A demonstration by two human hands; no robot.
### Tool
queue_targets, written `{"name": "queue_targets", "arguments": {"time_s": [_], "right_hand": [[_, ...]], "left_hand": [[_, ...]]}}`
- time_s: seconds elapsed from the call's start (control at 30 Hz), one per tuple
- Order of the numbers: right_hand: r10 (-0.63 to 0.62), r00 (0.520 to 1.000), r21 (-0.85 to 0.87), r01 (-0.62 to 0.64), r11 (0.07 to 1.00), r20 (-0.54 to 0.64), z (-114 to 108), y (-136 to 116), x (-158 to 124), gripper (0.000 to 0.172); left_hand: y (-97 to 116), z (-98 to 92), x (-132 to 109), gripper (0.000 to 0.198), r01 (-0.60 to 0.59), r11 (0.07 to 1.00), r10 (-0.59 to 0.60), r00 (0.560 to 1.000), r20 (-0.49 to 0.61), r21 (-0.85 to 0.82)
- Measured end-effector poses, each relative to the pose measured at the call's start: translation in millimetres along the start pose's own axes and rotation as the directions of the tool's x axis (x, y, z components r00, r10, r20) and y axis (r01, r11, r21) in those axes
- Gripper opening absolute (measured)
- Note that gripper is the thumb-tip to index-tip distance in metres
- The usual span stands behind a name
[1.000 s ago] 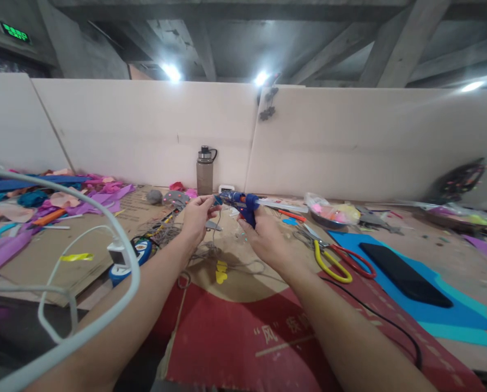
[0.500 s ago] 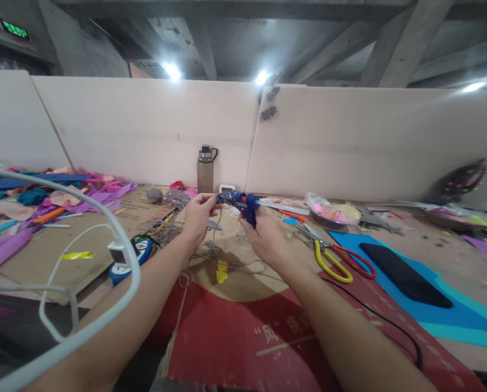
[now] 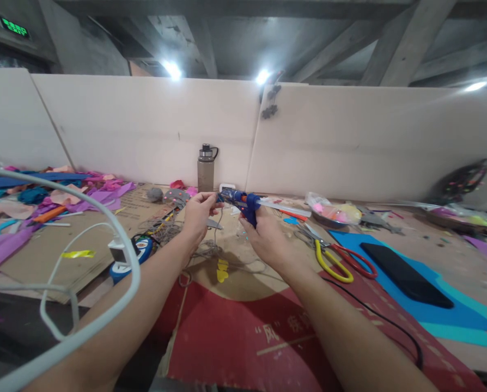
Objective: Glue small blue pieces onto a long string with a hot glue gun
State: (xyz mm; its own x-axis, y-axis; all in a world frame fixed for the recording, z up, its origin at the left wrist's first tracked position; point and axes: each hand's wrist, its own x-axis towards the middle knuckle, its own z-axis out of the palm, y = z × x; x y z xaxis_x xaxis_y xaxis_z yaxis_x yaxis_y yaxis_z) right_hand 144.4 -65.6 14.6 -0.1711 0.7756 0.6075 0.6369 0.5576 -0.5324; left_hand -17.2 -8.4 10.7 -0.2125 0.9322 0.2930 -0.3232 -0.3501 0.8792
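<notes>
We are holding a blue glue gun [image 3: 251, 206] in our right grip [image 3: 268, 233], its fingers closing around the handle, while the nozzle end is pointing toward our left grip [image 3: 198, 216]. The left fingertips are pinching together on a small dark-blue piece [image 3: 219, 198], mostly hidden, right beside the nozzle; whether the two are touching we cannot tell. We are judging the gun to be light but stiff, with its weight sitting near the handle, so low on that handle, behind the trigger, is seeming the sound place to take hold; the nozzle is probably running hot, and fingers should be staying off it. A translucent glue stick [image 3: 288, 208] is jutting out past the right grip, and we are expecting it to be firm yet a little bendy, a poor place for lifting. The small piece is looking thin, soft and easily creased, so we are favouring a light pinch at its edge farthest from the nozzle. A thin grey cord [image 3: 215, 235] is hanging just below the left grip, limp and apt to be snagging. Nearer us than both grips, yellow pieces [image 3: 222, 270] are lying on the cardboard [image 3: 235, 332], looking flat and feather-light, while yellow-handled scissors [image 3: 335, 267] are resting to the right of the right grip, rigid and best taken by the loops.
</notes>
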Motion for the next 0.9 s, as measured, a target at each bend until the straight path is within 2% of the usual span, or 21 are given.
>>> {"name": "queue_targets", "arguments": {"time_s": [0.9], "right_hand": [[0.003,1.000,-0.075,-0.004,0.997,-0.010,-0.1,-0.3,0.2,0.026]], "left_hand": [[2.1,-1.6,0.3,0.027,-0.003,0.999,0.003,1.000,-0.005,-0.039]]}}
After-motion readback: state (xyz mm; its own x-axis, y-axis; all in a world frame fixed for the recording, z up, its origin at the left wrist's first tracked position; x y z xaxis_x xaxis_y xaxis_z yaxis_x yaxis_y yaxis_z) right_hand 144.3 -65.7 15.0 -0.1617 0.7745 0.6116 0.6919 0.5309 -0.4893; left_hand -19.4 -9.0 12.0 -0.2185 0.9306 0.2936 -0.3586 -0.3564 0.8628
